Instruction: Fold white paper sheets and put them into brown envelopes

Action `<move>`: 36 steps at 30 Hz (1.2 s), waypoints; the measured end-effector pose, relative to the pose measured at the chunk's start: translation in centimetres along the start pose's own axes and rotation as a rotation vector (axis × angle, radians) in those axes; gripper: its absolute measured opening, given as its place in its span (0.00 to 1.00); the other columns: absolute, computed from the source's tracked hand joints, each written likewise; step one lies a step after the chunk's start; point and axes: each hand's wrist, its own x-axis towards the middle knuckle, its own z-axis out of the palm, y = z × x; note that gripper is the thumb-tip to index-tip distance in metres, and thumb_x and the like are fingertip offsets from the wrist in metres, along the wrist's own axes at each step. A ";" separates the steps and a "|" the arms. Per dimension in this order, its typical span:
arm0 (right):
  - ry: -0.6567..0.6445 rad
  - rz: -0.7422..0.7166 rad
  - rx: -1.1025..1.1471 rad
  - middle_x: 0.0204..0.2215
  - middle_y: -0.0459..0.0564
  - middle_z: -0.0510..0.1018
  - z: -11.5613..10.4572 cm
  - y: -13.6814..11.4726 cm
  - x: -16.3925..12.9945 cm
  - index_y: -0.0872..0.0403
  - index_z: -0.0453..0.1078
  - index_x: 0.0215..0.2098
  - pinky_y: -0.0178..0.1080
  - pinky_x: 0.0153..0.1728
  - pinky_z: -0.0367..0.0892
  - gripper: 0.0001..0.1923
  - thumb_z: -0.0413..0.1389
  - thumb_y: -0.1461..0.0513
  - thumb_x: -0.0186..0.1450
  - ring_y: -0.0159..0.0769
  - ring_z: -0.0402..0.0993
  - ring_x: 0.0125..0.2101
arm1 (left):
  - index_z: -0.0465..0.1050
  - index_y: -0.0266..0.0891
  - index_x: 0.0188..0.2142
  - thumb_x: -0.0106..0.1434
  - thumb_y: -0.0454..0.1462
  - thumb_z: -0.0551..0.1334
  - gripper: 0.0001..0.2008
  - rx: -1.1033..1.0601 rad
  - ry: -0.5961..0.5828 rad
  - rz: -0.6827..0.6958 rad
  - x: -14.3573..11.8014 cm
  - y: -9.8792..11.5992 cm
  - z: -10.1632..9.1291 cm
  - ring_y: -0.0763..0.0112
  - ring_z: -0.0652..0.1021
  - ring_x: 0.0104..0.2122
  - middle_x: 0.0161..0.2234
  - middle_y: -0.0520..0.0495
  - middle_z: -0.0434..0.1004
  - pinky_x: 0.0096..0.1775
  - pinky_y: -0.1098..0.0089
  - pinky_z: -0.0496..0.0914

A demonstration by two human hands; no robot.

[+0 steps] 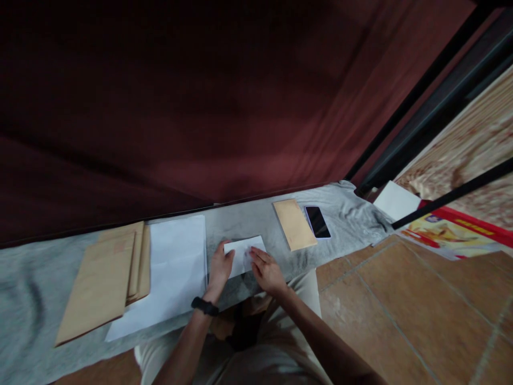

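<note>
Hands meet on a folded white sheet point(245, 253) lying on the grey cloth point(32, 299) straight ahead: the left hand point(219, 267) pins its near-left corner flat while the right hand point(265, 270) spreads its fingers over the right edge, pressing rather than gripping, likely to keep the paper from sliding. Blank sheets point(172, 267) and brown envelopes point(104, 280) wait leftward; another envelope point(294, 223) and a phone point(317, 221) sit right.

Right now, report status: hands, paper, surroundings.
Left hand and right hand pressing flat on folded white paper. White sheets left, brown envelope right. Nothing obstructing.
</note>
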 end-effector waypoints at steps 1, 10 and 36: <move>-0.009 0.005 -0.013 0.61 0.55 0.73 0.2 0.2 0.0 0.53 0.69 0.63 0.47 0.62 0.67 0.22 0.49 0.63 0.72 0.41 0.68 0.61 | 0.73 0.36 0.52 0.60 0.40 0.60 0.21 0.049 0.005 -0.008 0.1 0.2 0.0 0.53 0.82 0.39 0.42 0.38 0.83 0.45 0.53 0.76; -0.060 -0.018 -0.118 0.65 0.57 0.68 1.5 0.7 -0.3 0.57 0.64 0.66 0.51 0.66 0.60 0.25 0.48 0.64 0.73 0.44 0.62 0.65 | 0.65 0.36 0.62 0.70 0.38 0.51 0.23 0.478 0.101 0.282 -2.7 2.0 0.7 0.51 0.69 0.63 0.63 0.33 0.68 0.61 0.48 0.66; -0.133 0.013 -0.227 0.67 0.56 0.64 -1.6 2.2 -3.1 0.57 0.56 0.70 0.52 0.68 0.52 0.26 0.46 0.62 0.76 0.43 0.59 0.67 | 0.55 0.45 0.70 0.68 0.48 0.60 0.34 0.802 -0.254 0.506 -10.4 0.4 -0.7 0.51 0.52 0.71 0.73 0.37 0.47 0.68 0.48 0.55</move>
